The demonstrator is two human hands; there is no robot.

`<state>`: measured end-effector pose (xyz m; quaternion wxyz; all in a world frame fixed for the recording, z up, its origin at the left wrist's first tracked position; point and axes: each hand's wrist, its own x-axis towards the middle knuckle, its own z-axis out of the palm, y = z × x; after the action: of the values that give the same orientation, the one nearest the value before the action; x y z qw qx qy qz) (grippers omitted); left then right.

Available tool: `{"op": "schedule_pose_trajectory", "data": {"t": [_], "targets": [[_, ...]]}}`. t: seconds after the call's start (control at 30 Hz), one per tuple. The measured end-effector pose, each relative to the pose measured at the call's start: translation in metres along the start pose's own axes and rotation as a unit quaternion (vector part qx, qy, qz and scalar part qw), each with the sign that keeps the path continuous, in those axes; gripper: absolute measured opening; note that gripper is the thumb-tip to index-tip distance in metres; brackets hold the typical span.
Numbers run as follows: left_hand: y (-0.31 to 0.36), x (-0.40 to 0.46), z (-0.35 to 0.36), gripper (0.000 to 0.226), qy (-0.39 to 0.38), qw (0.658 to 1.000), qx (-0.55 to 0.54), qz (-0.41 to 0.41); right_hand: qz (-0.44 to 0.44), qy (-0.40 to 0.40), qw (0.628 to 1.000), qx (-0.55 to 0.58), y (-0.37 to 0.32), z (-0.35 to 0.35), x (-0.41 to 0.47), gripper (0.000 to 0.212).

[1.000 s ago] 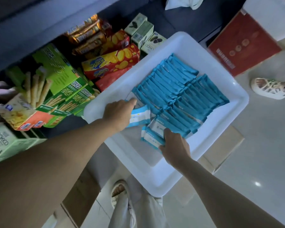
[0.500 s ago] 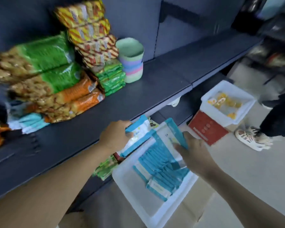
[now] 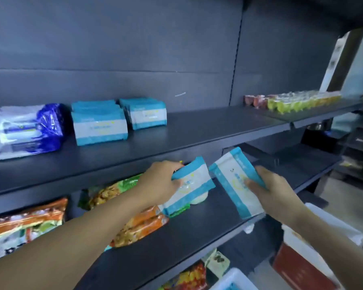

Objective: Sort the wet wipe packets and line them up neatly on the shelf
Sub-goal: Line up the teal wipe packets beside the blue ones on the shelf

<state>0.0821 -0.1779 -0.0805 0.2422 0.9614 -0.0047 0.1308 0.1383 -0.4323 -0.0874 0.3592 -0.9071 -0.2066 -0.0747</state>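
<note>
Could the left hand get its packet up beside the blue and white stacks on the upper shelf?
Probably yes. The left hand grips its packet just below the upper shelf, and the bare shelf right of the stacks looks open, with nothing in between.

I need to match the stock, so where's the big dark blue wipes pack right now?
In the head view, the dark blue wipes pack lies at the upper shelf's far left, beside two rows of light blue wet wipe packets.

- Upper shelf (image 3: 208, 130): bare stretch between the teal stacks (image 3: 120, 120) at left and jelly cups (image 3: 291, 102) at far right.
- Lower shelf (image 3: 176, 243): snack bags (image 3: 138, 225) crowd the left; right part bare.
</note>
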Motion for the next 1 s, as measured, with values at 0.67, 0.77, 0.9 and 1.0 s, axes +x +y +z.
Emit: {"op": "schedule_pose_trajectory", "data": {"t": [0.67,0.77,0.9,1.0], "targets": [[-0.043,0.185,-0.098,0.033,0.068,0.962,0.232,-0.128,-0.078,-0.038,0.992,0.096,-0.055,0.004,0.222,0.012],[-0.062,0.202,-0.092,0.023,0.071,0.951,0.274,-0.129,-0.086,-0.039,0.992,0.079,-0.057,0.009,0.233,0.009],[-0.079,0.210,-0.092,0.017,0.078,0.933,0.332,-0.113,-0.094,-0.049,0.993,0.058,-0.062,0.017,0.247,0.010],[-0.087,0.215,-0.096,0.029,0.085,0.918,0.377,-0.087,-0.104,-0.054,0.992,0.053,-0.064,0.022,0.256,0.011]]}}
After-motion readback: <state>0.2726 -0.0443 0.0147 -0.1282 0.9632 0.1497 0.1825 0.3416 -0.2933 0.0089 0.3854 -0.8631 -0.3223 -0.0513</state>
